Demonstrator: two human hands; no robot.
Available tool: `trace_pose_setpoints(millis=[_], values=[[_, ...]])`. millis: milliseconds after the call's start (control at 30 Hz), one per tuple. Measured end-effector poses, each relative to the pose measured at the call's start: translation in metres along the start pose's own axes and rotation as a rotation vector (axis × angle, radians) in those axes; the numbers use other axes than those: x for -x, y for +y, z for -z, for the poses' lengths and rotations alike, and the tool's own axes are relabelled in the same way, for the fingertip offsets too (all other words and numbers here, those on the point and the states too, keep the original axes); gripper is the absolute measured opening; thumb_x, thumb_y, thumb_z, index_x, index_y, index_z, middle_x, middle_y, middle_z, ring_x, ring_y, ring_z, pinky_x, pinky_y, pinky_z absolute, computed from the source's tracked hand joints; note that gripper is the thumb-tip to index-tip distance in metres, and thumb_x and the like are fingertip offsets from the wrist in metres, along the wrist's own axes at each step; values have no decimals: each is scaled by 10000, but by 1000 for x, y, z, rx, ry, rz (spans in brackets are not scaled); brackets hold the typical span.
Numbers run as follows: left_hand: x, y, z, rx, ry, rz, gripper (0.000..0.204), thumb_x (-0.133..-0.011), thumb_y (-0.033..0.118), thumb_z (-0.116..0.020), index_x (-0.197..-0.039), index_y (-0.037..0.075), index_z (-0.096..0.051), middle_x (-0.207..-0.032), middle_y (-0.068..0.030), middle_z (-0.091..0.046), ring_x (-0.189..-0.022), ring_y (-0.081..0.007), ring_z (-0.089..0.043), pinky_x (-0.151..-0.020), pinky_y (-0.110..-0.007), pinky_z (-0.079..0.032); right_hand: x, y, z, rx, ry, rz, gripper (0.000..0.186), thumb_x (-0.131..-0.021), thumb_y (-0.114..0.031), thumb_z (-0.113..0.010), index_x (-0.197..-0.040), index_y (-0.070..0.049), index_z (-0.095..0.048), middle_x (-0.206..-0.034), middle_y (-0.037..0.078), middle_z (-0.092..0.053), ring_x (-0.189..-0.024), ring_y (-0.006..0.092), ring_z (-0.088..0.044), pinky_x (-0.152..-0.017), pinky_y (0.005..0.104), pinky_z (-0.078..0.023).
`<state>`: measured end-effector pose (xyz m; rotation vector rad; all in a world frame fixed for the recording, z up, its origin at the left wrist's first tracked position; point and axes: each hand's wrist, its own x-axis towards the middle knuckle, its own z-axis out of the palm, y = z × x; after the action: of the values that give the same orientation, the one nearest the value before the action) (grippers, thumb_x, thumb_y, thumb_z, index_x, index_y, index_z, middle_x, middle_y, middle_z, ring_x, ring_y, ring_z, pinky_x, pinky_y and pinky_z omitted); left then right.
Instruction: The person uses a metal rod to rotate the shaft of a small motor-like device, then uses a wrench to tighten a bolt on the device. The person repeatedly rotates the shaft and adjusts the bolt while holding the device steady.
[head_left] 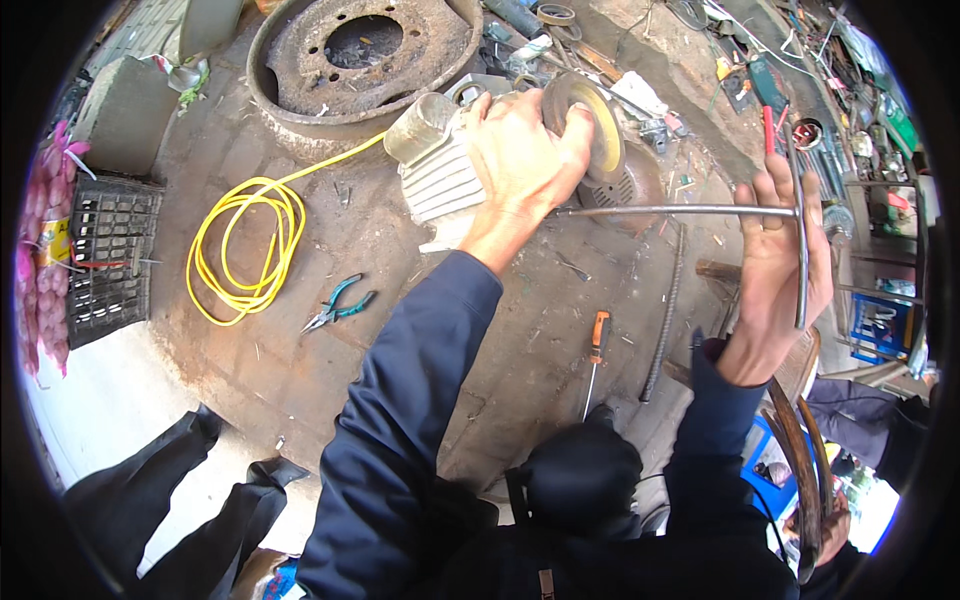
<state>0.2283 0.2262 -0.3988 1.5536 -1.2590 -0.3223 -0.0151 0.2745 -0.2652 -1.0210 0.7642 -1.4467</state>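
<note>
A bench grinder (435, 185) with a grey ribbed body lies on the ground ahead of me. My left hand (525, 150) reaches over it, thumb pressed to the face of a round grinding wheel (608, 140) and fingers curled behind. A steel T-handle wrench (660, 210) runs level from beside my left wrist to my right hand (775, 250). That palm is turned up with straight fingers, touching the crossbar without wrapping round it. My left hand and wrist hide part of the grinder; where the wrench's far end sits, I cannot make out.
A rusty wheel rim (285, 115) stands behind the grinder. Left of it lies a coiled yellow cord (275, 245). Pliers (340, 303), an orange-handled screwdriver (598, 340) and a ribbed steel rod (668, 320) lie nearer. A black crate (115, 250) stands far left. Another person's hand (832, 525) shows lower right.
</note>
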Motion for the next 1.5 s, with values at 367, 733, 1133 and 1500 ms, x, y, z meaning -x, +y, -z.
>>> trace_pose_setpoints(millis=[367,733,1133,1500], values=[[3,2,6,105,40,-35,457,-849,383,-634,-938,-58,-715,-859,-238,-726,-915,-400,-689,-1136,-518,-353,-28,-62,-22,772,221,-887,122,-1023,-126,-542,-1100,-40,-506,-967,226,-722,-502,142,-619,-350,228,-457],[-3,-29,20,74,-110,-351,591,-856,541,-664,-968,-39,-657,-803,-204,-673,-867,-368,-661,-1079,-523,-404,-38,-66,-58,385,230,-1227,422,-1007,-167,-521,-1383,23,-548,-642,-25,-455,-375,27,-280,-304,192,-220],[5,-32,7,39,-89,-407,549,-883,525,-639,-985,-13,-679,-819,-139,-674,-837,-337,-632,-1043,-549,-435,-62,-58,-38,457,261,-1360,287,-1023,-166,-515,-1112,85,-624,-568,-99,-325,-375,20,-250,-312,212,-222],[-5,-31,2,60,-108,-377,557,-1009,558,-473,-954,46,-686,-780,-125,-675,-776,-349,-644,-1000,-529,-455,-25,-57,-57,500,513,-1312,202,-1022,-185,-543,-1106,-38,-652,-564,-106,-286,-389,30,-218,-338,228,-166]])
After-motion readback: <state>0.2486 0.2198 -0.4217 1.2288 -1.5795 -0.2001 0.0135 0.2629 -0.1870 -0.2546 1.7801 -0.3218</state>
